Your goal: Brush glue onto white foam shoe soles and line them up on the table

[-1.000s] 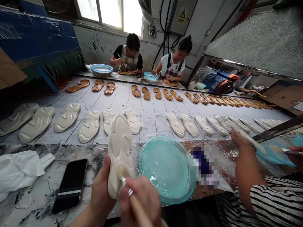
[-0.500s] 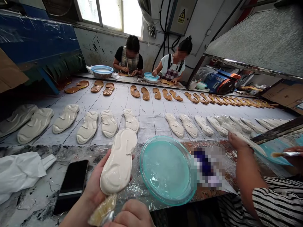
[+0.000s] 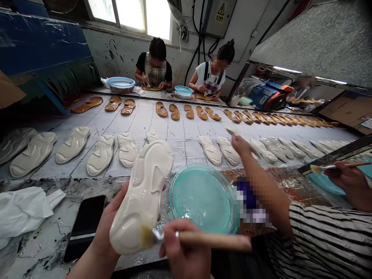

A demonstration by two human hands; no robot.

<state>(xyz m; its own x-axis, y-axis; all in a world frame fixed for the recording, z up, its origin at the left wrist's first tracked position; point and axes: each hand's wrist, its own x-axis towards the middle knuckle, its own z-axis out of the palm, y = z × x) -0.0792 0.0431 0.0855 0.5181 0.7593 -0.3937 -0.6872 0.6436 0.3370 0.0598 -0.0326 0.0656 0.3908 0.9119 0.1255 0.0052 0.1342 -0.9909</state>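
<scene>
My left hand (image 3: 109,223) holds a cream-coloured shoe sole (image 3: 142,186) from below, tilted with its moulded face up and glossy wet in places. In my right hand (image 3: 186,248) is a paintbrush (image 3: 212,239) with a wooden handle and metal ferrule. Its pale bristles touch the sole near the lower end, slightly blurred. A round turquoise bowl (image 3: 203,197) of milky liquid stands just right of the sole. On the left of the worktop lie a black phone (image 3: 84,228) and a crumpled white cloth (image 3: 24,213).
Cream soles (image 3: 100,155) line the near side of the white belt (image 3: 180,130); brown soles (image 3: 174,111) line its far side. At right, a co-worker's striped sleeve (image 3: 325,236) and arm reach over the belt; their other hand holds a brush. Two people sit opposite.
My brush has come up onto the sole's lower end, and the sole is nearer and more raised. The co-worker's arm at right has swung left over the belt with a sole.
</scene>
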